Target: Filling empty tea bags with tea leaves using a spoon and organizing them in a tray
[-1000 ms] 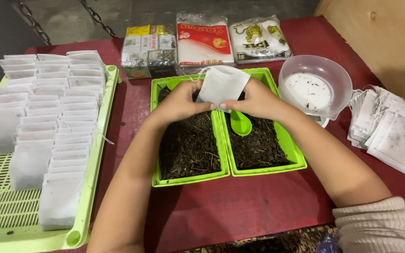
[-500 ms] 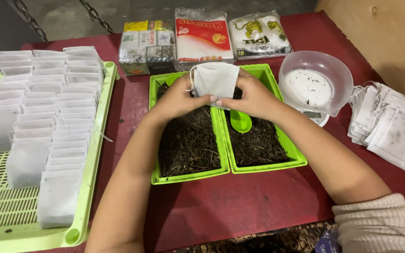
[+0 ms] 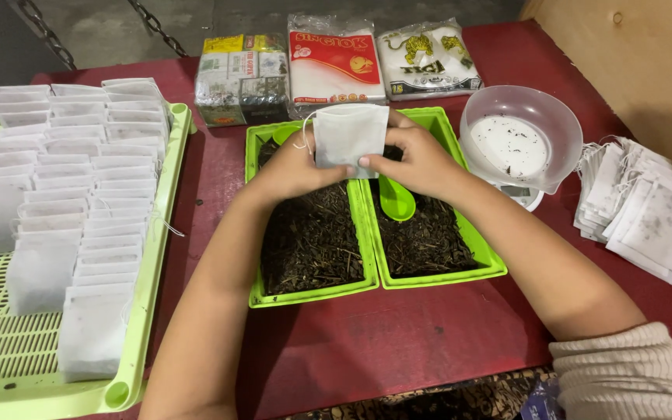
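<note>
Left hand (image 3: 293, 167) and right hand (image 3: 421, 159) pinch a white filter bag (image 3: 349, 136) by its side edges — above two green trays (image 3: 367, 284); red tabletop (image 3: 398, 342) bare at the near edge.

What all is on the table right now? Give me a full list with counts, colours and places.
small bag: one, white with a string, held by both hands over the trays
trays of dark loose leaves: two, green, side by side at centre
scoop: one, green, lying in the right tray
filled bags in rows: too many to count, white, standing in the slotted tray
slotted tray: one, pale green, far left
clear bowl: one, right of the trays, on a small scale
pile of flat bags: white, far right
packets: three, printed, at the back
table: one, red
left hand: fingers pinching the bag's left edge
right hand: fingers pinching its right edge
</note>
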